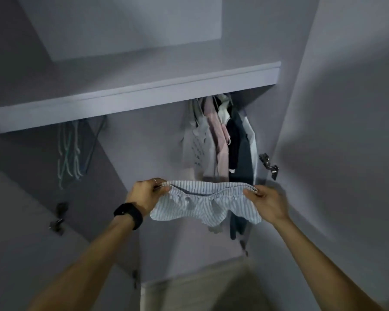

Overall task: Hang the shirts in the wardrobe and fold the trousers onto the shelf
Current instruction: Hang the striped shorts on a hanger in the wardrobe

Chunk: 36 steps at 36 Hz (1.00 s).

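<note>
I hold a pair of blue-and-white striped trousers stretched out by the elastic waistband in front of the open wardrobe. My left hand, with a black watch on the wrist, pinches the waistband's left end. My right hand pinches its right end. The fabric hangs bunched below the waistband. Above is the grey wardrobe shelf, its front edge running across the view.
Several shirts hang under the shelf at the right, in white, pink, black and dark blue. Empty hangers hang at the left. An open door with a metal hinge stands at the right.
</note>
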### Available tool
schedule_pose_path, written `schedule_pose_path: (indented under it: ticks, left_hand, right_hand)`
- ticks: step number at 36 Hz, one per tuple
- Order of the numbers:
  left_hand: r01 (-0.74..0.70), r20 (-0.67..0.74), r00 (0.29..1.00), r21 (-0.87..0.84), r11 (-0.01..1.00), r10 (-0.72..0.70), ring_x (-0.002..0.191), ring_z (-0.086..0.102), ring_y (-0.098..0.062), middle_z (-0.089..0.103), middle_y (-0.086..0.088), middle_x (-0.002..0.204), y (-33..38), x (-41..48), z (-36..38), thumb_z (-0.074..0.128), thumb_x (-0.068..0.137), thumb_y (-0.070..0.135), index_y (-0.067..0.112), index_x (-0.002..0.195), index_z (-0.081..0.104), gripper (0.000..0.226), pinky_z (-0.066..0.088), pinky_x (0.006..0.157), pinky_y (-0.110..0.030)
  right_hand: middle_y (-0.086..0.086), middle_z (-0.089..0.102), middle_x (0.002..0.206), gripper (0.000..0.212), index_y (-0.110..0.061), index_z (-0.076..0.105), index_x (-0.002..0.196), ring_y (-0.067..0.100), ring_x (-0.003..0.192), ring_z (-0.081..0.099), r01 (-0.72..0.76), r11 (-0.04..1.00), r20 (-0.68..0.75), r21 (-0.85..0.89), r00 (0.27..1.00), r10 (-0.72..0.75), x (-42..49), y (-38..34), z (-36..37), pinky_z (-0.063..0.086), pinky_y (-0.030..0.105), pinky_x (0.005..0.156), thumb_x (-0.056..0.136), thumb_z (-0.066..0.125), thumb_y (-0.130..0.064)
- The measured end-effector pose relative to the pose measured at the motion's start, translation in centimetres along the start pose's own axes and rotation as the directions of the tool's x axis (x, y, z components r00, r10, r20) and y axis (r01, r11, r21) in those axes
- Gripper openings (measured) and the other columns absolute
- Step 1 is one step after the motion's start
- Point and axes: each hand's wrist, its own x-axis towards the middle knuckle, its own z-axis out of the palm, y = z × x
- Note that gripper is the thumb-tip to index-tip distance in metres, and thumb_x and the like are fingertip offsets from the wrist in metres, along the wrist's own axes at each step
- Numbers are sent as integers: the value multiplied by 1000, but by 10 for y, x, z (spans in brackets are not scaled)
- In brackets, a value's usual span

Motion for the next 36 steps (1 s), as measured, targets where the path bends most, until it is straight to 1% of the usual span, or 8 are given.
schedule_pose_path:
  ticks: [3, 6, 14, 18, 21, 25, 32, 36]
  left_hand:
    - [102, -156, 984, 65, 993, -91, 99, 66, -22, 73, 5, 103, -9, -24, -21, 61, 93, 56, 35, 112, 71, 30, 55, 83, -36]
    - [226, -240, 954, 186, 956, -179, 106, 65, -29, 73, 1, 111, -19, -49, -41, 53, 94, 61, 38, 120, 67, 38, 53, 84, -38]
    - [386, -333, 907, 410, 826, -258, 103, 64, -32, 66, -3, 117, -40, -121, -85, 36, 99, 64, 40, 122, 63, 43, 54, 82, -41]
    - [394, -435, 877, 411, 822, -203, 106, 58, -31, 59, -3, 102, -36, -146, -96, 42, 101, 53, 25, 119, 61, 37, 49, 80, -39]
    - [397, -545, 831, 441, 805, -111, 104, 58, -30, 67, -4, 96, -35, -160, -112, 48, 100, 48, 16, 101, 60, 34, 47, 82, -39]
    - [357, -603, 787, 616, 702, 129, 81, 58, -30, 63, -1, 75, -64, -167, -129, 45, 88, 48, 15, 73, 62, 40, 45, 71, -40]
    - [378, -528, 830, 769, 515, 178, 126, 56, -38, 69, -16, 119, -86, -161, -165, 87, 71, 29, 4, 81, 75, 29, 27, 106, -54]
    - [500, -531, 848, 802, 327, 6, 152, 17, -35, 40, -12, 156, -97, -159, -171, 74, 87, 32, 9, 115, 71, 36, -16, 117, -57]
  right_hand:
    - [-2, 56, 87, 12, -24, 74, 80, 12, 83, 52, 166, 986, -17, 11, 986, -166, 9, -19, 3, 36, 19, 72, 89, 76, -31]
    - [1, 59, 100, 26, -14, 77, 93, 18, 91, 58, 213, 976, 142, -47, 969, -204, 24, -33, 18, 46, 31, 83, 91, 72, -40]
    - [5, 71, 82, 44, -9, 71, 87, 24, 79, 64, 312, 940, 334, -141, 908, -252, 15, -91, 60, 52, 34, 74, 93, 63, -53]
    - [16, 62, 75, 41, 1, 59, 77, 34, 73, 59, 436, 890, 357, -134, 859, -367, -9, -120, 97, 41, 36, 64, 96, 67, -34]
    - [7, 61, 74, 31, -10, 61, 87, 30, 73, 59, 523, 830, 435, -195, 804, -404, -15, -133, 123, 48, 36, 63, 94, 64, -40]
    - [-7, 62, 114, 20, -31, 63, 109, 25, 103, 63, 597, 760, 527, -256, 745, -408, -19, -155, 151, 53, 35, 82, 93, 59, -41]
    - [-1, 47, 143, 50, -26, 44, 141, 25, 125, 55, 714, 670, 672, -203, 599, -435, -24, -227, 194, 48, 38, 99, 97, 56, -47]
    - [3, 53, 139, 52, -22, 49, 139, 24, 125, 54, 714, 687, 690, -135, 565, -452, -19, -264, 218, 45, 35, 103, 95, 60, -47]
